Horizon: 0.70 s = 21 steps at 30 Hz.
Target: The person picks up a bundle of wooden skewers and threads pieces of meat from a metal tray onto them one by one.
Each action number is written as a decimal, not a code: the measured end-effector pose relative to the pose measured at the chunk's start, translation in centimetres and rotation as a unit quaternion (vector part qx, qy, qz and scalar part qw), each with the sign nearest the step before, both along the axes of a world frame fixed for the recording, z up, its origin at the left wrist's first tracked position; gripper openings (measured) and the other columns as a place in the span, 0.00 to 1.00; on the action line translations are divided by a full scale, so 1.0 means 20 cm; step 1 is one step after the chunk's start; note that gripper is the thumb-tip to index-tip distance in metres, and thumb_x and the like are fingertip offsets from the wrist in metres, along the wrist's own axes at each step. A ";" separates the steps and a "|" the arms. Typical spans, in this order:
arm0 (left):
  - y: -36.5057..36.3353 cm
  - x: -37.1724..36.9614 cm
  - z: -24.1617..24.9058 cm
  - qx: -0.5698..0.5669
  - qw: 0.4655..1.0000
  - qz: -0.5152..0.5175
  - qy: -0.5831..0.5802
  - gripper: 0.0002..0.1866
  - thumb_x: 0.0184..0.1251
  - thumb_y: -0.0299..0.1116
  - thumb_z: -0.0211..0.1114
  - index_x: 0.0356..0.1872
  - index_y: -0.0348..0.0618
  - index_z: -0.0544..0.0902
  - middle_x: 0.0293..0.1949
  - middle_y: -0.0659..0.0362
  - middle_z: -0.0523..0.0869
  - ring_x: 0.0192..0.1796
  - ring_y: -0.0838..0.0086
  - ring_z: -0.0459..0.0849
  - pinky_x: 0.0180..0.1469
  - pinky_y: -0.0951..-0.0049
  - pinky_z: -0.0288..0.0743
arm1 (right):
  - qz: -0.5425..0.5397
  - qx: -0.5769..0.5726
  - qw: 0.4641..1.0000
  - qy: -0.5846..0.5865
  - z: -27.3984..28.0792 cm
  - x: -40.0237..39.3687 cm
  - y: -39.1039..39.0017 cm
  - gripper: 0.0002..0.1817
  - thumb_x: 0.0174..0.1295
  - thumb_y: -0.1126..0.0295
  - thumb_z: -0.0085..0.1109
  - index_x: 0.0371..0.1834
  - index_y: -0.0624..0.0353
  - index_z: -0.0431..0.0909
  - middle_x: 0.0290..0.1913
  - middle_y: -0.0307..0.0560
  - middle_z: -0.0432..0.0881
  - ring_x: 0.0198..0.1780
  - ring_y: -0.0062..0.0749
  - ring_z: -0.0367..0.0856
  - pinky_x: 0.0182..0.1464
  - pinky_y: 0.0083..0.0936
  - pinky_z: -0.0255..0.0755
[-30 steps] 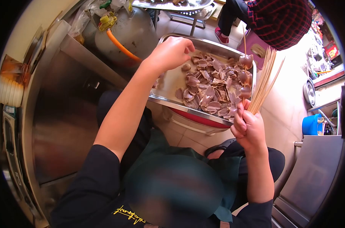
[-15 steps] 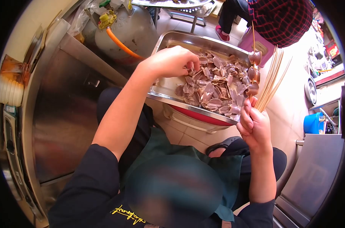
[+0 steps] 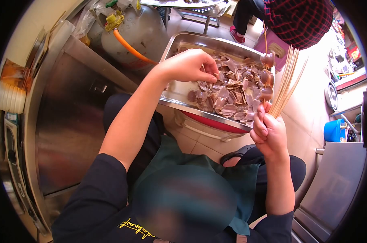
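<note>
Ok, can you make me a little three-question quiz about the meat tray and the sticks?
1. True or false: the right hand holds a bundle of bare skewers.
2. Where are the left hand's fingertips? A) on the gas cylinder B) over the meat pieces in the metal tray C) on the blue tub
3. What colour is the hose on the cylinder?

Key: 1 true; 2 B; 3 orange.

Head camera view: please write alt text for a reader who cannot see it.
The left hand pinches a meat piece in a steel tray of sliced meat pieces, while the right hand holds a bundle of bamboo skewers, one skewer already threaded with pieces. A gas cylinder stands beside the tray.
</note>
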<state>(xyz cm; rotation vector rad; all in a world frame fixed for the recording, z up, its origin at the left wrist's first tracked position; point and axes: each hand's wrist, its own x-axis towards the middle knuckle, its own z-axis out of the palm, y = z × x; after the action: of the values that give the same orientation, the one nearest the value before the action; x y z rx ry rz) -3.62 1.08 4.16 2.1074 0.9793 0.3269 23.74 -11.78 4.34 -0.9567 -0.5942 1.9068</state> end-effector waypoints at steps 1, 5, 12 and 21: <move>0.00 0.01 0.00 0.000 1.000 0.002 0.000 0.10 0.61 0.32 0.70 0.42 0.42 0.87 0.32 0.59 0.88 0.33 0.79 0.84 0.37 0.76 0.77 | -0.005 -0.002 1.000 -0.008 0.00 0.00 0.00 0.05 0.69 0.76 0.43 0.36 0.54 0.68 0.18 0.32 0.64 0.14 0.15 0.57 0.15 0.16 0.52; -0.03 0.04 0.02 0.052 0.997 0.034 -0.049 0.11 0.60 0.35 0.70 0.40 0.41 0.87 0.33 0.55 0.89 0.35 0.69 0.87 0.40 0.69 0.79 | -0.009 -0.007 1.000 -0.014 0.00 -0.01 0.00 0.05 0.69 0.77 0.43 0.36 0.54 0.68 0.18 0.32 0.63 0.14 0.15 0.57 0.15 0.16 0.51; -0.11 -0.01 0.08 0.129 0.963 0.031 0.234 0.08 0.53 0.35 0.72 0.35 0.49 0.88 0.36 0.60 0.87 0.41 0.66 0.86 0.43 0.66 0.80 | -0.009 -0.003 1.000 -0.017 0.01 -0.01 0.00 0.06 0.68 0.77 0.42 0.35 0.53 0.68 0.17 0.32 0.62 0.14 0.15 0.56 0.14 0.16 0.51; -0.13 -0.01 0.04 0.061 0.978 0.058 0.191 0.10 0.53 0.34 0.72 0.35 0.44 0.86 0.33 0.58 0.87 0.38 0.66 0.86 0.42 0.67 0.78 | -0.002 -0.001 1.000 -0.015 0.01 -0.03 0.00 0.06 0.68 0.77 0.43 0.34 0.53 0.68 0.17 0.32 0.63 0.14 0.14 0.56 0.14 0.16 0.51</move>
<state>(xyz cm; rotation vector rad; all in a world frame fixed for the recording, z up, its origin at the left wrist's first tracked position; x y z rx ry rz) -3.72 -1.49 4.94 2.2790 1.3379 0.0366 23.23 -11.69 4.64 -0.9878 -0.6073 1.8924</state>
